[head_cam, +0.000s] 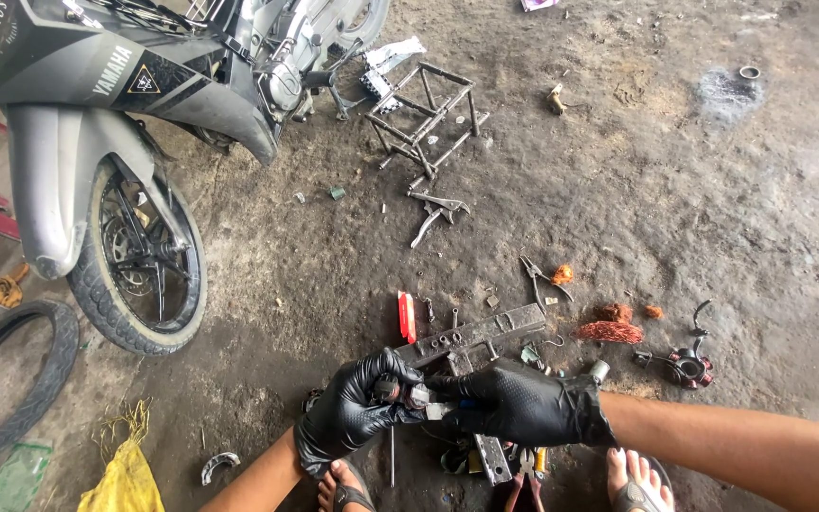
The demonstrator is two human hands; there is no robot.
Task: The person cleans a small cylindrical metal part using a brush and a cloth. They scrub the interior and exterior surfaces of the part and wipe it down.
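Both hands in black gloves, low over the dirty concrete floor (675, 218). The left hand (357, 403) has its grip curled shut around a small metal part (400, 391), and the right hand (523, 406) meets it from the other side, fingers pinched on the same part's near end. The part sits right between the two grips, lifted off the floor. Just beyond the hands lies a perforated steel bar (476, 334), with a red-handled tool (408, 317) a little past the left grip. Past the right grip, a clump of copper wire (609, 332), and further out a stator coil (690, 366). Directly under the hands, pliers (526, 474) rest between two sandalled feet (639, 482). Well beyond the hands stands a welded wire frame (426, 116) with locking pliers (436, 213) beside it. Far off past the left grip, a grey motorbike (135, 104), front wheel on the floor, and a loose tyre (7, 374) beside it.
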